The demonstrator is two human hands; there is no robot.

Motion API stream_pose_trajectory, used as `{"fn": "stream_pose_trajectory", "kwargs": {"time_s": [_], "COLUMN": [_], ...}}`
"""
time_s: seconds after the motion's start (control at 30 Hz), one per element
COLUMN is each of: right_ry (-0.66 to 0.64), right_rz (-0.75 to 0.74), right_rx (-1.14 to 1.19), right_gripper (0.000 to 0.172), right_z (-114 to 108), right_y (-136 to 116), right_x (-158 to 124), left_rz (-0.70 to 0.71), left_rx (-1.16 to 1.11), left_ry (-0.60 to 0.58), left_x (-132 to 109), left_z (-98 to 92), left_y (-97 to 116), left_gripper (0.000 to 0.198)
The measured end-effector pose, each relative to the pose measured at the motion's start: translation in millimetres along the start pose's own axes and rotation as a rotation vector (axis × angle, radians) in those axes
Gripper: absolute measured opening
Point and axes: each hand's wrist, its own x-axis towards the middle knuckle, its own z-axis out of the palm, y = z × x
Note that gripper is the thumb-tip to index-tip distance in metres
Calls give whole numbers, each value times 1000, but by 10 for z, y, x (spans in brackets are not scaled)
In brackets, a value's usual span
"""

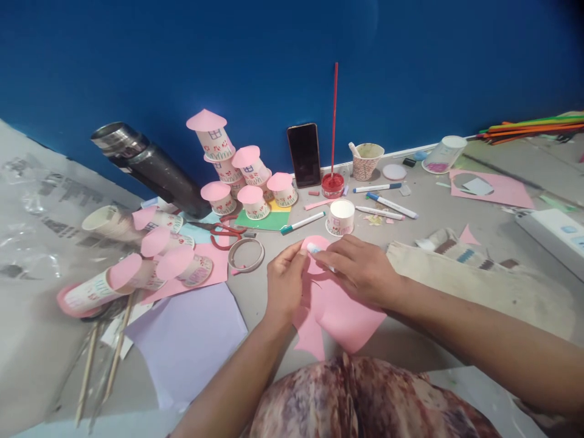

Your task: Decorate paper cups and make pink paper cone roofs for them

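Observation:
My left hand (285,281) pinches the edge of a round pink paper disc (317,254) that lies on the grey floor. My right hand (360,267) is closed on a small white glue stick (314,248) with a blue band, its tip on the disc. Below the disc lie pink paper sheets (340,316) with cut-out edges, partly under both hands. An upside-down white paper cup (341,217) with red drawings stands just beyond the disc.
A stack of decorated cups with pink cone roofs (241,173) stands against the blue wall, more lie at left (150,261). Red scissors (223,232), a tape roll (246,254), markers (385,204), a phone (303,155), a red paint pot (333,184), a lilac sheet (187,340) surround me.

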Motion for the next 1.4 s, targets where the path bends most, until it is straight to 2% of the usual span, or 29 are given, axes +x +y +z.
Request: {"fn": "stream_pose_trajectory", "kwargs": {"time_s": [0.17, 0.47, 0.63, 0.7, 0.83, 1.0, 1.07, 1.13, 1.23, 1.3, 1.4], "right_ry": [-30, 26, 0, 2, 99, 230, 256, 316, 380, 397, 446], "right_rz": [-64, 88, 32, 61, 199, 663, 782, 862, 940, 941, 933], "right_rx": [5, -80, -40, -41, 81, 549, 751, 921, 1067, 1070, 927], "right_gripper": [20, 18, 19, 18, 17, 12, 21, 31, 35, 37, 37], "right_z": [-7, 4, 16, 20, -54, -288, -343, -359, -368, -399, -488], "right_y": [-7, -33, -11, 3, 23, 114, 198, 293, 417, 489, 612], "right_x": [17, 0, -10, -13, 15, 113, 136, 146, 159, 172, 180], "left_rz": [-15, 82, 110, 113, 16, -99, -151, -213, -324, -414, -508], "left_rx": [43, 144, 158, 142, -24, -198, -279, -356, -425, -511, -714], "left_ry": [-23, 33, 24, 33, 29, 3, -31, -69, -141, -193, -232], "left_x": [75, -25, -19, -7, 25, 89, 111, 128, 146, 155, 166], "left_z": [-65, 32, 26, 15, -18, -43, -38, -34, -45, -68, -113], "left_y": [-14, 27, 35, 26, -9, -31, -7, 31, 91, 124, 172], "left_gripper": [25, 25, 26, 23, 14, 25, 24, 18, 9, 12, 18]}}
